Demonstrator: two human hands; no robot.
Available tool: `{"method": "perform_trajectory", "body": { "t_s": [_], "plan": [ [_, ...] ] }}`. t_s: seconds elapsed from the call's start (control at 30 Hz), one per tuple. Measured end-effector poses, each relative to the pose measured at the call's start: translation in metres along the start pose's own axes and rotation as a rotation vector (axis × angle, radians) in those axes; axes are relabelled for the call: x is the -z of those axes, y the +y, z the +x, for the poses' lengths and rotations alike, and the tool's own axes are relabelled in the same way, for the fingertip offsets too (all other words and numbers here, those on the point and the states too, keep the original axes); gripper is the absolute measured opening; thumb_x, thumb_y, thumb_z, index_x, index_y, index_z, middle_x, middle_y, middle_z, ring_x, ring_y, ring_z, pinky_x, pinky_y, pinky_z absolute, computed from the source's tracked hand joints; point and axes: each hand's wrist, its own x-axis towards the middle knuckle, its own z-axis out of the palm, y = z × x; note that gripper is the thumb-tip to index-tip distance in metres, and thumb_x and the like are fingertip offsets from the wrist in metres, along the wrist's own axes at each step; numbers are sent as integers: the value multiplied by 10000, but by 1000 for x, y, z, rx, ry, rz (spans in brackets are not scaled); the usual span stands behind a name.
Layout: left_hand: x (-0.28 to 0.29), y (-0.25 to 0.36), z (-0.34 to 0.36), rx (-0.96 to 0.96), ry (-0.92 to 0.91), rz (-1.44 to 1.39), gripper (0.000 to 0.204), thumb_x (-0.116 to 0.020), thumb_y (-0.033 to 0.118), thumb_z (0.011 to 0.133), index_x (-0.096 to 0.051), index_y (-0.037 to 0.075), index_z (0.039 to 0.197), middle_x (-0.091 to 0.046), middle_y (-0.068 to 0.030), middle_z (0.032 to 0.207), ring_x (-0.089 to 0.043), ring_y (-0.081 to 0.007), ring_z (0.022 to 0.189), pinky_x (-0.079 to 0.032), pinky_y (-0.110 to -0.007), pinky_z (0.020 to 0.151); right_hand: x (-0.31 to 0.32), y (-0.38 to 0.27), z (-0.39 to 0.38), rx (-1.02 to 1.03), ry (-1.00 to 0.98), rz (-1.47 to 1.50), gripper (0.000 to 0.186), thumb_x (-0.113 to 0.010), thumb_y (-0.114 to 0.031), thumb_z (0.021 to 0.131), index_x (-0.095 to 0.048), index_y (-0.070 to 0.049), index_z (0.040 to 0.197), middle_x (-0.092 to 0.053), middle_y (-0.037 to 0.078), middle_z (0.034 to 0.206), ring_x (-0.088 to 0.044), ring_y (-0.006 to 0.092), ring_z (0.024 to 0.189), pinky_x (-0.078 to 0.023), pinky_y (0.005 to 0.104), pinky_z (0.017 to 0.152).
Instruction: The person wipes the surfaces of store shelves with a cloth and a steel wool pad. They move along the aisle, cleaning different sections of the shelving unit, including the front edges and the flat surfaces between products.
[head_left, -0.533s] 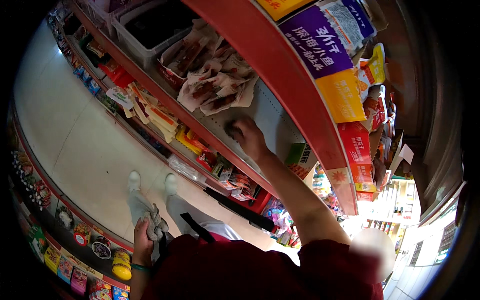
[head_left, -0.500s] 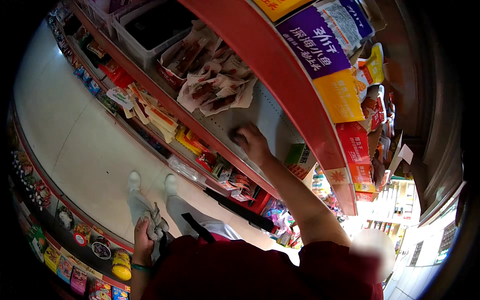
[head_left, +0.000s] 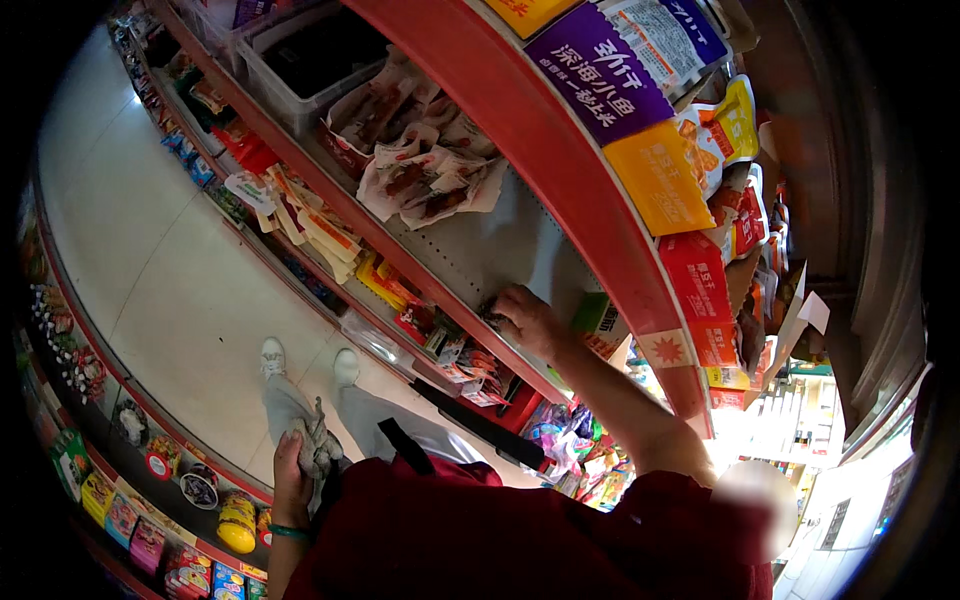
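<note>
My left hand (head_left: pixel 289 470) hangs low beside my leg, its fingers closed round a crumpled grey cloth (head_left: pixel 320 447). My right hand (head_left: pixel 527 318) rests on a grey perforated metal shelf (head_left: pixel 470 255), near its red front edge. The fingers there are curled over something small and dark, mostly covered, that I cannot make out. Farther along the same shelf, beyond my right hand, lie packs in torn white and red paper (head_left: pixel 432 180). A green box (head_left: pixel 597 314) stands to the right of that hand.
An upper shelf with a red edge (head_left: pixel 560 165) overhangs on the right, lined with display boxes, among them a purple one (head_left: pixel 600 75). A clear plastic bin (head_left: pixel 310 70) sits at the far end. Lower shelves carry snack packs (head_left: pixel 385 280). Jars (head_left: pixel 237 522) line the left shelf.
My right hand has slid along the shelf, toward me and to the right. The grey cloth stays in my left hand, which has barely shifted.
</note>
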Motion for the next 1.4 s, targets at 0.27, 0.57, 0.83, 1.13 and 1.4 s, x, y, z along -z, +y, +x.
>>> {"method": "perform_trajectory", "body": {
  "t_s": [0.27,0.57,0.83,1.13,1.4],
  "plan": [
    [-25,12,-7,155,44,-56,341,-514,244,947,-507,4,1189,-619,-107,1056,-626,-229,928,-510,-362,821,2,-49,97,-23,232,-3,237,-669,-110,758,-573,-65,970,-545,143,1000,-547,338,999,-479,431,826],
    [-9,1,2,126,37,-124,332,-515,247,944,-516,13,1180,-626,-107,1033,-629,-226,920,-514,-363,827,7,-47,94,-160,85,22,225,-665,-120,775,-582,-43,970,-563,159,1021,-565,338,993,-472,411,834],
    [-4,9,3,156,38,-200,322,-555,211,928,-518,11,1179,-624,-109,1054,-626,-233,946,-511,-372,846,2,-53,95,-316,117,78,311,-692,-193,762,-598,-27,1008,-579,186,1033,-578,376,959,-473,429,820],
    [3,12,4,193,53,-211,320,-543,211,934,-517,14,1185,-627,-103,1053,-626,-232,939,-512,-370,844,4,-69,116,-417,136,94,404,-660,-236,785,-580,-45,1132,-587,210,1124,-574,373,1038,-466,440,876],
    [9,20,3,186,56,-133,333,-548,230,927,-532,13,1179,-628,-98,1047,-626,-224,920,-515,-367,822,6,-56,148,-612,298,23,414,-699,-286,774,-605,-39,1093,-638,198,1049,-611,365,962,-498,475,798]
  ]
}}
